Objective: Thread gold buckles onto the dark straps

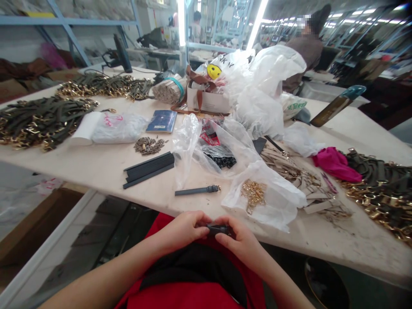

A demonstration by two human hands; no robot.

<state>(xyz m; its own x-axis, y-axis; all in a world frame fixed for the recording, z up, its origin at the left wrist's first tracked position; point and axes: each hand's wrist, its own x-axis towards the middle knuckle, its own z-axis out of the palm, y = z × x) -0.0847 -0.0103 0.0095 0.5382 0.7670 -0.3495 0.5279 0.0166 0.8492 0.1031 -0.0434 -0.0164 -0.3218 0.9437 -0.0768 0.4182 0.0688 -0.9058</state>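
Note:
My left hand (186,227) and my right hand (236,235) meet at the table's near edge, above my lap. Between their fingertips they pinch a short dark strap (216,230); its ends are mostly hidden by the fingers. Just beyond them lies a finished-looking dark strap (196,191) with a gold fitting at its right end. A stack of flat dark strips (149,168) rests to the left. To the right, gold metal fittings (253,193) are heaped on white plastic. Small black loops (225,162) spill from a clear plastic bag (189,137).
Straps with gold hardware are piled at far left (48,118) and far right (383,180). White plastic bags (264,94) crowd the back, beside a bottle (336,105). A blue booklet (162,121) lies behind sunflower-like seeds (148,145). A person (304,51) is behind the table.

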